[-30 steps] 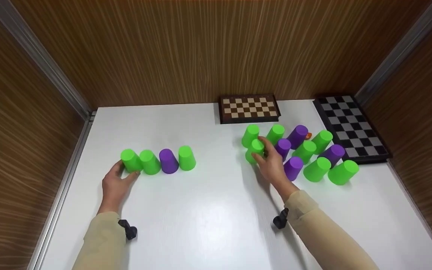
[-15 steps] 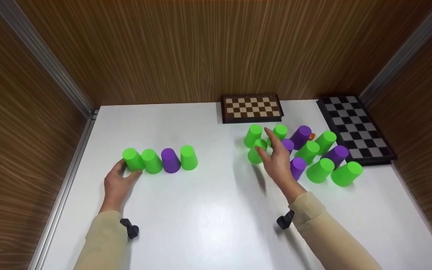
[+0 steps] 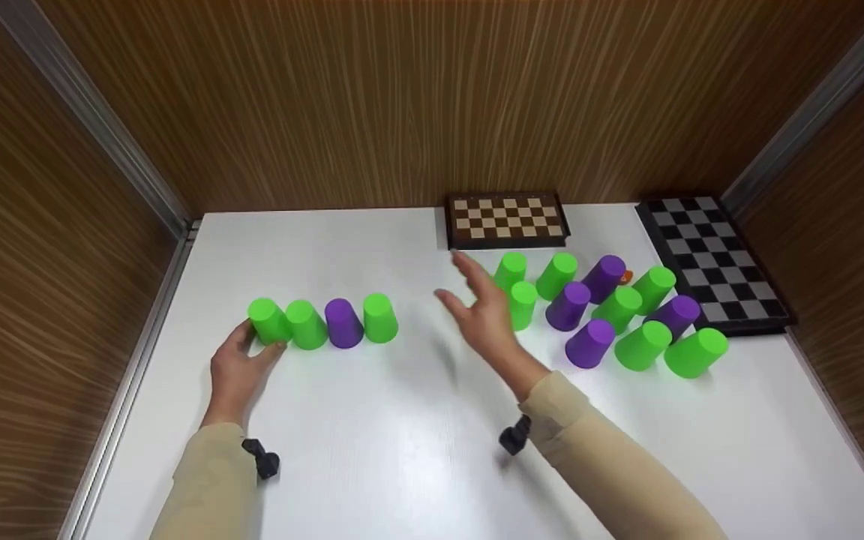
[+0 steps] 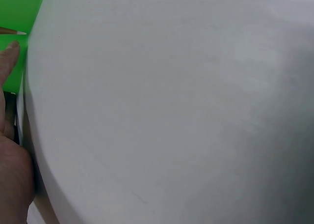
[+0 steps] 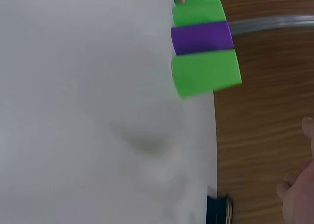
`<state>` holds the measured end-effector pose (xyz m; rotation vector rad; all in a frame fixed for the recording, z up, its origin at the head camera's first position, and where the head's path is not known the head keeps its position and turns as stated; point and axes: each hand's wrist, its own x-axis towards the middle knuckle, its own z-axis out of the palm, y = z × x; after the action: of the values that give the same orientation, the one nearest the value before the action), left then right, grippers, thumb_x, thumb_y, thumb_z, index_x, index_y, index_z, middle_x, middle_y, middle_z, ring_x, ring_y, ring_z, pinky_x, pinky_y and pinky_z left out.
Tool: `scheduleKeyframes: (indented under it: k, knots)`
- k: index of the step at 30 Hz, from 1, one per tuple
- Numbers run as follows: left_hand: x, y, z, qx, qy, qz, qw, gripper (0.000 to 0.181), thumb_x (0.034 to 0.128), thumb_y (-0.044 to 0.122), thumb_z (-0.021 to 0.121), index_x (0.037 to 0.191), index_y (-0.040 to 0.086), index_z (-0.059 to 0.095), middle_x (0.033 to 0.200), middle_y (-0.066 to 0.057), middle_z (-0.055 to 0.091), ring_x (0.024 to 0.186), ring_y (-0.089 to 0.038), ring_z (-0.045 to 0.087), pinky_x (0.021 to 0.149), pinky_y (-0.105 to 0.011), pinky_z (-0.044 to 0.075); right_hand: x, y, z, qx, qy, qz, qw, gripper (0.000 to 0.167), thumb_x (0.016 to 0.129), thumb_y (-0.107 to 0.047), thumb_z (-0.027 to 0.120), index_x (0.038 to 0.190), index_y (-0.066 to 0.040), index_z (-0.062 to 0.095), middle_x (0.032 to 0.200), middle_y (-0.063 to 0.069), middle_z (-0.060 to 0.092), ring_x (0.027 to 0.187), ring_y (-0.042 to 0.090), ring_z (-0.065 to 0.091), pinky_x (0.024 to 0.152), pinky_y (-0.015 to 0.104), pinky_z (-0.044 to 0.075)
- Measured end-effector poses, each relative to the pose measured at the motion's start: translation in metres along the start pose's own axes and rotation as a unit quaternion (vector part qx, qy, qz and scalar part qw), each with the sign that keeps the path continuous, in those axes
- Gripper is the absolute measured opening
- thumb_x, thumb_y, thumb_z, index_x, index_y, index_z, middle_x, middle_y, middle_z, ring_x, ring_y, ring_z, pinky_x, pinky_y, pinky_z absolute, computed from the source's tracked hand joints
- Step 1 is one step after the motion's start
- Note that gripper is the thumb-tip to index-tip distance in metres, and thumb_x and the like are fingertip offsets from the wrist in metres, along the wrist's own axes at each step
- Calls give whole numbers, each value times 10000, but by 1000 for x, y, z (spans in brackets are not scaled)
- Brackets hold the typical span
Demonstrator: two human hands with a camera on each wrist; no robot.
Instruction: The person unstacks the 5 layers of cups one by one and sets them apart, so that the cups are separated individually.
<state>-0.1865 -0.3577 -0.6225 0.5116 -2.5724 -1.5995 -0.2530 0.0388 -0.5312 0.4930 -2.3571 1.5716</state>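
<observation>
A row of upside-down cups stands at the left in the head view: a green cup (image 3: 267,319) at its left end, a second green cup (image 3: 306,325), a purple cup (image 3: 343,324) and a green cup (image 3: 380,318). My left hand (image 3: 237,373) grips the left-end green cup low down, thumb in front and fingers behind; its far side is hidden. My right hand (image 3: 486,321) hangs over the table between the row and a cup cluster, fingers extended and holding nothing. It partly covers a green cup (image 3: 522,306) at the cluster's left edge.
Several more upside-down green and purple cups, such as a purple cup (image 3: 590,343), stand at the right. Behind them lie a brown chessboard (image 3: 507,217) and a black-and-grey chessboard (image 3: 717,262). Wood-grain panels (image 3: 312,105) enclose the white table (image 3: 372,450).
My right hand has come away from the green cup at the cluster's left edge, opened, and moved left. That cup stays standing there. My left hand keeps its hold in the same place.
</observation>
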Motion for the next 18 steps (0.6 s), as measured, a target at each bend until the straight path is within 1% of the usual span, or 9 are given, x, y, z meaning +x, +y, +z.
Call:
scheduleKeyframes:
  k: [4, 6, 12, 14, 18]
  knots:
    - [0, 0, 1, 10, -7, -16, 10000, 776, 969, 240, 814, 1612, 42, 426, 1653, -175, 422, 1551, -367, 354, 1293, -453, 306, 1, -5, 32, -3, -444, 119, 9989, 662, 968, -133, 799, 1553, -32, 505, 1541, 166, 563, 1420, 325, 543, 1187, 421, 472]
    - [1, 0, 1, 32, -20, -43, 10000, 780, 969, 249, 815, 1615, 52, 425, 1655, -165, 422, 1551, -361, 355, 1292, -453, 307, 0, -5, 46, -19, -696, 248, 9973, 666, 970, -139, 799, 1559, -42, 504, 1545, 166, 560, 1426, 328, 536, 1188, 439, 470]
    - [2, -1, 2, 82, -9, -62, 9999, 791, 967, 270, 815, 1623, 71, 420, 1659, -148, 420, 1551, -356, 356, 1292, -463, 305, -4, -2, 75, -78, -1448, 846, 9858, 713, 956, -147, 819, 1587, -111, 490, 1598, 106, 517, 1470, 309, 484, 1216, 444, 437]
    - [2, -1, 1, 46, 5, -89, 9999, 787, 966, 273, 816, 1621, 79, 426, 1659, -143, 422, 1552, -350, 356, 1293, -459, 304, -5, 0, 82, -85, -1590, 1005, 9821, 722, 955, -146, 821, 1593, -120, 483, 1608, 95, 506, 1477, 307, 475, 1223, 439, 429]
    - [3, -3, 0, 0, 22, -124, 9999, 791, 965, 275, 819, 1623, 84, 425, 1664, -142, 414, 1555, -348, 351, 1293, -451, 304, -5, 2, 92, -107, -1678, 1180, 9787, 712, 959, -137, 815, 1591, -122, 487, 1584, 111, 528, 1466, 303, 488, 1220, 436, 432]
